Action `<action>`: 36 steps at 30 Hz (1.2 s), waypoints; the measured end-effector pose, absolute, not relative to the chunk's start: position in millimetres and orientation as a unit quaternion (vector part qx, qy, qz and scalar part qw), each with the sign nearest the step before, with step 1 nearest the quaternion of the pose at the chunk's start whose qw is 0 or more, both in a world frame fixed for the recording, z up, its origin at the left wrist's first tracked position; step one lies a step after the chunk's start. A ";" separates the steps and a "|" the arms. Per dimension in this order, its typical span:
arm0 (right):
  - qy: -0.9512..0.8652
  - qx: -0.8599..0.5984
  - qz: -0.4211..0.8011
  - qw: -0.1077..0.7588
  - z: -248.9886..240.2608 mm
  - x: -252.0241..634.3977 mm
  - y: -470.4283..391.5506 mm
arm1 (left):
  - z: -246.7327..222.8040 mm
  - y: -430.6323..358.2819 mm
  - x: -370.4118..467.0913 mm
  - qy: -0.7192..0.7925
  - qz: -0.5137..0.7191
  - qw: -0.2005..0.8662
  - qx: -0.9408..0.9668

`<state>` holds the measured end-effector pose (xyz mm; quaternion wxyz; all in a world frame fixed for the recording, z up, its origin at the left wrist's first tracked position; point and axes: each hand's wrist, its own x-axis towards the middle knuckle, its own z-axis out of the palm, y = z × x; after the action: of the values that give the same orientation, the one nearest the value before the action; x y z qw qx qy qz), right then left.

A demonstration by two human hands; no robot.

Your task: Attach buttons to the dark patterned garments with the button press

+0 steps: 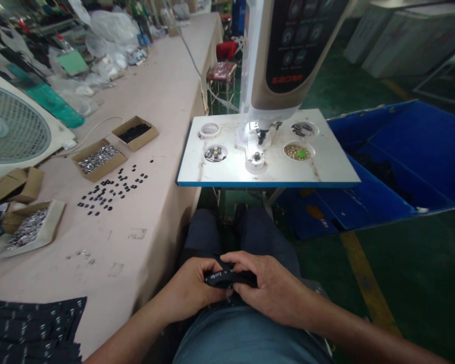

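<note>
A folded piece of black fabric (227, 277) with small white lettering is gripped between both hands, low over the lap. On its left end, my left hand (197, 288) is closed, thumb along the lower edge. My right hand (267, 283) pinches the other end, fingers curled over the top. Part of the fabric is hidden by the fingers and lap. Beyond the knees stands a snap-press machine (263, 136) on a small white table (220, 174) with blue edging. Cups set into this tabletop hold small fasteners, among them gold-coloured pieces (293, 152).
Black snap caps (111, 194) lie scattered on the covered bench (147, 197) at left, beside cardboard boxes of silver fasteners (98, 159) and black parts (134, 132). Dark printed cloth (30, 326) is stacked near me. A fan (15, 121) stands left; a blue bin (409, 151) stands right.
</note>
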<state>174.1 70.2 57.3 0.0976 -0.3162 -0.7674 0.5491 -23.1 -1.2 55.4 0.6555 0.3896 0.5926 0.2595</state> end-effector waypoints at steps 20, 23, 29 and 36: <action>-0.655 -0.262 0.708 0.025 56.4 177.1 93.5 | 61.2 0.7 -30.6 0.563 0.204 0.704 0.383; -0.628 -0.258 0.734 0.014 53.8 176.3 95.2 | 61.4 1.1 -30.9 0.548 0.212 0.717 0.376; -0.576 -0.251 0.778 0.016 51.2 173.1 93.5 | 59.9 0.7 -33.7 0.531 0.213 0.742 0.350; -0.555 -0.283 0.782 0.029 45.3 171.1 97.0 | 58.3 -1.5 -28.2 0.555 0.229 0.737 0.310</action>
<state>171.1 97.0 45.3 0.0288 -0.2825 -0.5552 0.7818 -28.2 -1.5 58.3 0.7368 0.3099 0.5554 0.2294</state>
